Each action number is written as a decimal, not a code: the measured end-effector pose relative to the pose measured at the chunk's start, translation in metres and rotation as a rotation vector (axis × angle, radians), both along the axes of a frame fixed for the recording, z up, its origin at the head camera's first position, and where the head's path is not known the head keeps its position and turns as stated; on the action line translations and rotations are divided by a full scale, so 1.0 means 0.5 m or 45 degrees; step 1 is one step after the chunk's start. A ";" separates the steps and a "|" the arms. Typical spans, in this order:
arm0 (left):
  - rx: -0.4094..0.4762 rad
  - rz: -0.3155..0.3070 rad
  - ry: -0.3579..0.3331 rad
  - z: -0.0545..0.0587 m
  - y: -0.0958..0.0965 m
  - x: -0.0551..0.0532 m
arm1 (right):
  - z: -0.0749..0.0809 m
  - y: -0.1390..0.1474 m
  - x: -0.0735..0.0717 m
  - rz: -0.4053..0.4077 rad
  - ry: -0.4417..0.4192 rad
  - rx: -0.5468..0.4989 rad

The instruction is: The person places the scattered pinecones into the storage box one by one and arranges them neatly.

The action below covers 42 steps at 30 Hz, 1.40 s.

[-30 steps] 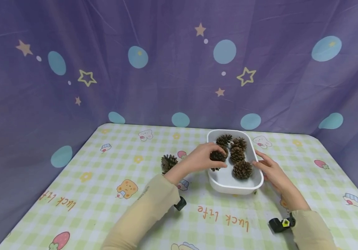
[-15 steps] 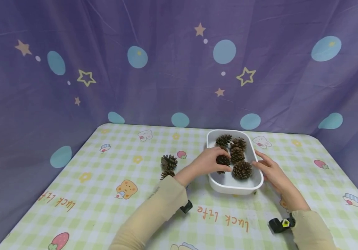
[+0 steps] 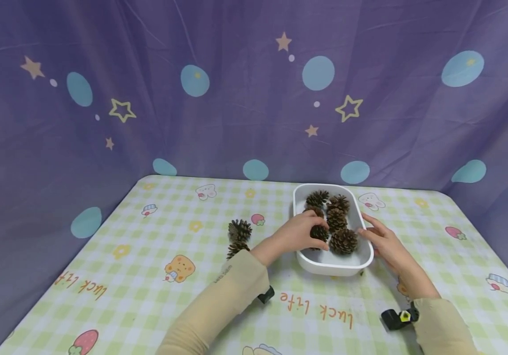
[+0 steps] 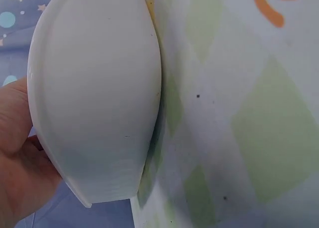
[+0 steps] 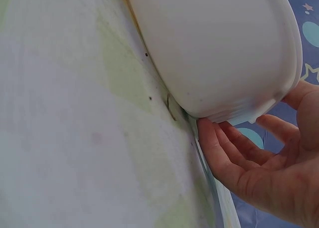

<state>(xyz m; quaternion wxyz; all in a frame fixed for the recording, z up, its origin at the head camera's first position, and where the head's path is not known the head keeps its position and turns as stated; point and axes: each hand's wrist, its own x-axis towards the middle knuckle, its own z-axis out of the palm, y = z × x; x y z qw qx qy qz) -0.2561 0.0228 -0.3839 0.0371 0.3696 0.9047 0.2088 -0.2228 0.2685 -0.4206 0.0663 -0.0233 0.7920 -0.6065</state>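
Note:
A white rectangular tub [image 3: 331, 269] stands on the table with several brown pine cones inside. My left hand [image 3: 300, 231] reaches over its left rim, fingers and thumb curled round a pine cone [image 3: 319, 233] low in the tub. Right beside that one lies another pine cone [image 3: 344, 241]. My right hand [image 3: 387, 245] holds the tub's right side, the thumb at the rim and the fingers against the outer wall, as the right wrist view shows. In the left wrist view the tub wall [image 4: 99, 98] hides the left fingertips and the cone.
Two pine cones [image 3: 240, 230] lie on the tablecloth left of the tub, the nearer one partly behind the left sleeve [image 3: 240, 281]. The checked tablecloth [image 3: 147, 301] ends before a purple curtain [image 3: 245, 118] at the back.
Inside the tub, my left hand has moved a little right and toward me with the pine cone. The right hand and the tub have stayed put.

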 end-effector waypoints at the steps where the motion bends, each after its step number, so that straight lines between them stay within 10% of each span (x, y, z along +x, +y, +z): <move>1: -0.007 -0.002 0.009 0.000 0.000 0.000 | 0.000 -0.001 0.000 -0.001 0.001 0.001; 42: -0.060 0.077 0.058 0.006 -0.013 0.013 | 0.004 -0.002 0.002 -0.002 -0.020 0.012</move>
